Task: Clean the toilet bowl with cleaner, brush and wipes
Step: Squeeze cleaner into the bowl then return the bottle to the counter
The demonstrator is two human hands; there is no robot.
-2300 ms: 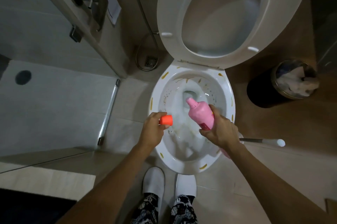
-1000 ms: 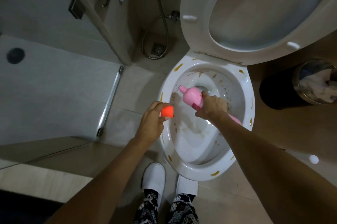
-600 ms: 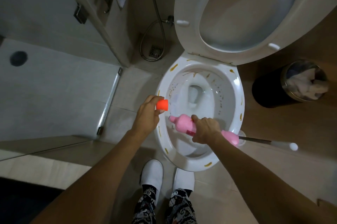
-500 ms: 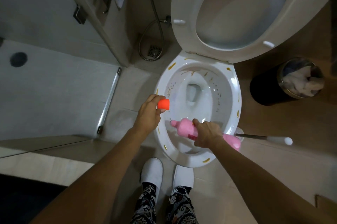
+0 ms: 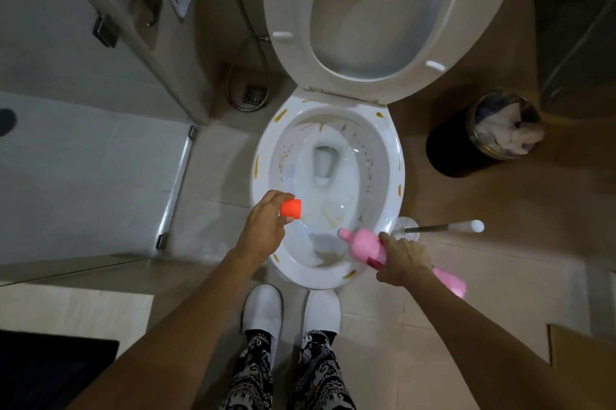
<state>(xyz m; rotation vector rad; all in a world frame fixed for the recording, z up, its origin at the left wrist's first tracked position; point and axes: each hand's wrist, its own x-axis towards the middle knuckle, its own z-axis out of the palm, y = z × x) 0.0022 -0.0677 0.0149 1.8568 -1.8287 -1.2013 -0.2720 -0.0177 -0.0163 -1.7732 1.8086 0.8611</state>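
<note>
1. Left hand [image 5: 263, 229] pinches the orange cap [image 5: 291, 208] beside the toilet bowl [image 5: 395, 176].
2. Right hand [image 5: 401, 261] grips the pink cleaner bottle [image 5: 361, 244], tipped nozzle-first over the bowl's near rim.
3. Brush handle [image 5: 443, 227] lies just right.

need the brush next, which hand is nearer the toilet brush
Right. The right hand, gripping the pink cleaner bottle, is just below the toilet brush; the left hand, pinching the orange cap, is across the bowl.

No readable text anywhere. The pink cleaner bottle [image 5: 366, 245], at about five o'clock from the toilet bowl [image 5: 393, 156], carries a dark red label, possibly printed but too blurred to read.
</note>
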